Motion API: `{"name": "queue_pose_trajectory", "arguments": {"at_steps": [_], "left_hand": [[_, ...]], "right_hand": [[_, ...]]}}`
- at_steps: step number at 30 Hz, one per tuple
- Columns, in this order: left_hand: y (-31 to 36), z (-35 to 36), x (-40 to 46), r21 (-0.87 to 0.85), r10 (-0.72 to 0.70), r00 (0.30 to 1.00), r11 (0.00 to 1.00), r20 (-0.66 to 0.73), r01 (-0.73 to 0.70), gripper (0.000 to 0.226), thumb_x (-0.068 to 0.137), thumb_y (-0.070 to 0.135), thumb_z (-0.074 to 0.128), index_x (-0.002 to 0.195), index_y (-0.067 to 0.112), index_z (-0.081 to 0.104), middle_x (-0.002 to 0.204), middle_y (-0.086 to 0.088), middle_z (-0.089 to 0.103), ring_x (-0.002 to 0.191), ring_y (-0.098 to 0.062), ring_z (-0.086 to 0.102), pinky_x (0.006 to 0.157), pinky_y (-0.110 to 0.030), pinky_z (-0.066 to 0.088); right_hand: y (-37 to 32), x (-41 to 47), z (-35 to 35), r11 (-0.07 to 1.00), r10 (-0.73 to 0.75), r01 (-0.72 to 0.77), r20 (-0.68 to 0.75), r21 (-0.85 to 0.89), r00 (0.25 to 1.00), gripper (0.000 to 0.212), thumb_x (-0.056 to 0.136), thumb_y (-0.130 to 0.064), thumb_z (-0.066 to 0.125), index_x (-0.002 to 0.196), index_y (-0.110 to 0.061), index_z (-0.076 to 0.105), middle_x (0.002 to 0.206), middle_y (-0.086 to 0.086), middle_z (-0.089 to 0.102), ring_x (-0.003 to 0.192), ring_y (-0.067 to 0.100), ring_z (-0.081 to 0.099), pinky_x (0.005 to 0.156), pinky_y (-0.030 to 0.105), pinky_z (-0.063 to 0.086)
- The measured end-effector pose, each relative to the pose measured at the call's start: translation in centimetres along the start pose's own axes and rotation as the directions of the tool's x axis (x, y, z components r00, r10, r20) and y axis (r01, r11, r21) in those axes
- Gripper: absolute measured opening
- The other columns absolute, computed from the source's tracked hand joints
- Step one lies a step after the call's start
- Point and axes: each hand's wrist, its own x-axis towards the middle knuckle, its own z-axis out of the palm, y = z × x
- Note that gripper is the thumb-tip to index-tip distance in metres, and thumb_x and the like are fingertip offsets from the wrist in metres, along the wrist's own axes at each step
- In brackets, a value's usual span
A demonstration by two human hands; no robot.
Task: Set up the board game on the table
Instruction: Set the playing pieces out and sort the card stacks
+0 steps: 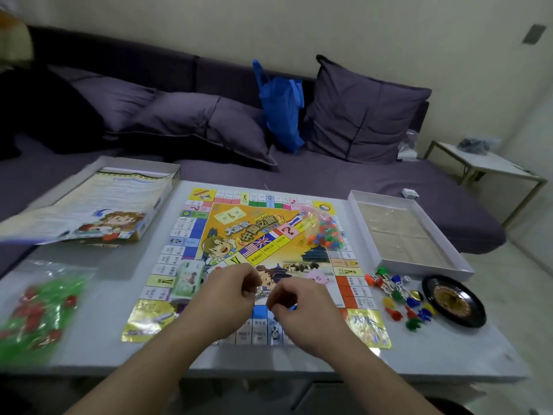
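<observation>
The board (257,259) lies open and flat in the middle of the table (98,339). Over its near edge we hold our left hand (230,298) and right hand (299,310) close together, fingers curled in; whether they pinch anything we cannot tell. A bag of beads (321,226) rests on the board's far right part. Right of the board lie pawns (401,298), a roulette wheel (453,301) and a tray (408,232); left, the lid (98,205) and a bag (39,307).
</observation>
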Motion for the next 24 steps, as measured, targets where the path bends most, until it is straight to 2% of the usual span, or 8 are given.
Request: {"name": "queue_pose_trajectory", "arguments": {"at_steps": [5, 8, 12, 14, 16, 18, 21, 24], "left_hand": [[-1.3, -0.3, 1.2, 0.079, -0.057, 0.998, 0.995, 0.020, 0.055, 0.027, 0.090, 0.007, 0.065, 0.106, 0.028, 0.068, 0.096, 0.012, 0.066, 0.089, -0.006, 0.063, 0.083, -0.031, 0.058], [-1.7, -0.2, 1.6, 0.171, -0.075, 0.995, 0.983, 0.072, 0.062, 0.043, 0.087, 0.018, 0.076, 0.124, 0.032, 0.060, 0.122, 0.014, 0.060, 0.107, -0.008, 0.059, 0.091, -0.031, 0.055], [-2.2, 0.6, 2.1, 0.344, -0.053, 0.980, 0.939, 0.192, -0.017, 0.085, 0.084, 0.028, 0.082, 0.153, 0.030, 0.032, 0.161, 0.008, 0.027, 0.150, -0.019, 0.024, 0.118, -0.040, 0.038], [-2.6, 0.9, 2.4, 0.411, -0.083, 0.964, 0.911, 0.251, -0.028, 0.104, 0.085, 0.029, 0.082, 0.163, 0.025, 0.014, 0.172, 0.001, 0.006, 0.160, -0.022, 0.003, 0.128, -0.042, 0.021], [-2.6, 0.8, 2.5, 0.417, -0.131, 0.948, 0.909, 0.291, -0.003, 0.114, 0.087, 0.031, 0.082, 0.166, 0.024, 0.000, 0.175, 0.000, -0.005, 0.161, -0.023, -0.006, 0.129, -0.042, 0.011], [-2.4, 0.5, 2.6, 0.407, -0.153, 0.935, 0.913, 0.319, 0.010, 0.113, 0.088, 0.032, 0.081, 0.166, 0.024, 0.000, 0.174, 0.001, 0.004, 0.161, -0.023, 0.004, 0.128, -0.041, 0.017], [-2.2, 0.4, 2.9, 0.420, -0.146, 0.944, 0.908, 0.297, 0.008, 0.099, 0.088, 0.029, 0.079, 0.163, 0.024, 0.014, 0.166, 0.001, 0.025, 0.152, -0.023, 0.025, 0.118, -0.042, 0.037], [-2.0, 0.1, 3.2, 0.447, -0.143, 0.946, 0.895, 0.291, -0.002, 0.098, 0.088, 0.030, 0.079, 0.163, 0.023, 0.016, 0.165, 0.000, 0.027, 0.152, -0.024, 0.026, 0.116, -0.042, 0.038]], "right_hand": [[0.4, 0.9, 0.5, 0.998, 0.039, -0.037, 0.044, -0.052, 0.998, 0.024, 0.096, -0.010, 0.064, 0.090, -0.032, 0.070, 0.093, -0.016, 0.068, 0.086, 0.000, 0.064, 0.069, 0.011, 0.049], [0.7, 1.2, 0.7, 0.995, 0.048, -0.042, 0.058, -0.091, 0.997, 0.022, 0.096, -0.009, 0.063, 0.092, -0.029, 0.072, 0.093, -0.016, 0.069, 0.086, 0.001, 0.064, 0.070, 0.012, 0.050], [1.0, 1.4, 0.7, 0.992, 0.038, -0.031, 0.054, -0.121, 0.998, 0.021, 0.096, -0.009, 0.063, 0.094, -0.026, 0.073, 0.093, -0.014, 0.069, 0.087, 0.002, 0.064, 0.073, 0.015, 0.053], [1.0, 1.4, 0.6, 0.992, 0.038, -0.030, 0.058, -0.125, 0.998, 0.021, 0.096, -0.009, 0.063, 0.095, -0.027, 0.073, 0.095, -0.014, 0.069, 0.088, 0.003, 0.064, 0.075, 0.017, 0.054], [1.1, 1.3, 0.5, 0.992, 0.033, -0.026, 0.058, -0.123, 0.998, 0.021, 0.096, -0.009, 0.063, 0.095, -0.028, 0.073, 0.095, -0.015, 0.069, 0.088, 0.002, 0.064, 0.076, 0.018, 0.056], [1.2, 1.2, 0.3, 0.993, 0.032, -0.025, 0.057, -0.118, 0.998, 0.022, 0.096, -0.009, 0.062, 0.095, -0.028, 0.073, 0.094, -0.015, 0.069, 0.088, 0.002, 0.064, 0.078, 0.019, 0.057], [1.4, 1.0, 0.0, 0.992, 0.032, -0.025, 0.056, -0.121, 0.998, 0.022, 0.096, -0.009, 0.062, 0.093, -0.029, 0.072, 0.093, -0.014, 0.069, 0.088, 0.004, 0.064, 0.078, 0.022, 0.058], [1.6, 0.8, -0.2, 0.993, 0.038, -0.031, 0.055, -0.115, 0.998, 0.023, 0.096, -0.009, 0.062, 0.092, -0.030, 0.071, 0.094, -0.014, 0.069, 0.088, 0.004, 0.064, 0.078, 0.022, 0.058]]}}
